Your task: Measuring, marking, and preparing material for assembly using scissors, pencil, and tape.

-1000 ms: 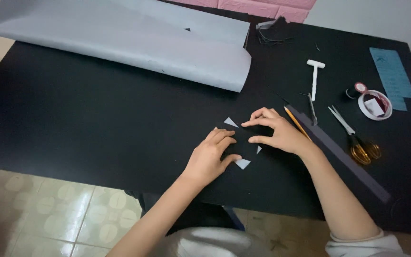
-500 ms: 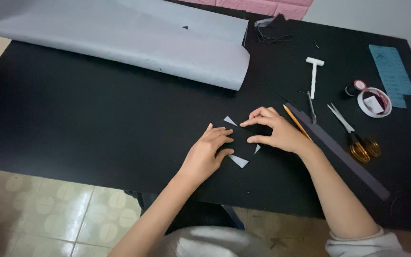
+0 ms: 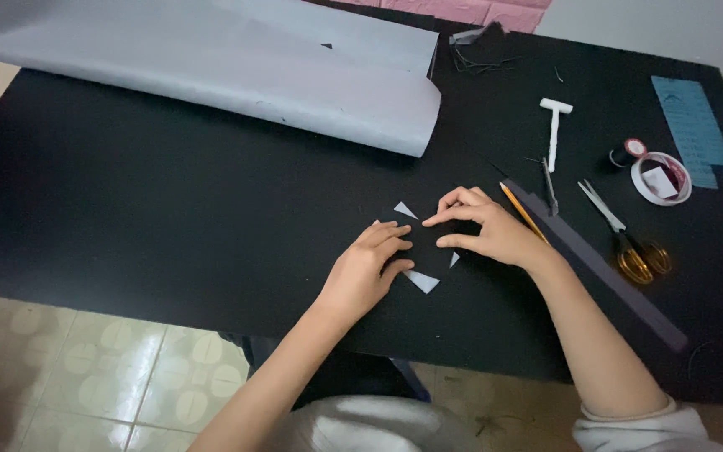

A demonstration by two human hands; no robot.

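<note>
The black table (image 3: pixel 127 209) fills the room's view, pale tiled floor (image 3: pixel 85 368) below it and a pink wall strip (image 3: pixel 462 10) beyond; a large grey sheet (image 3: pixel 236 67) lies curled at the far edge. A long dark strip (image 3: pixel 596 268), scissors (image 3: pixel 629 243) and pencil (image 3: pixel 520 213) rest to the right. Left hand (image 3: pixel 366 272) and right hand (image 3: pixel 487 230) press flat, fingers spread, on a small black folded piece (image 3: pixel 424 247) between them, grey corners showing; neither hand is clamped on it. Judged: folding stage; the next move needs firm, aligned creasing.
</note>
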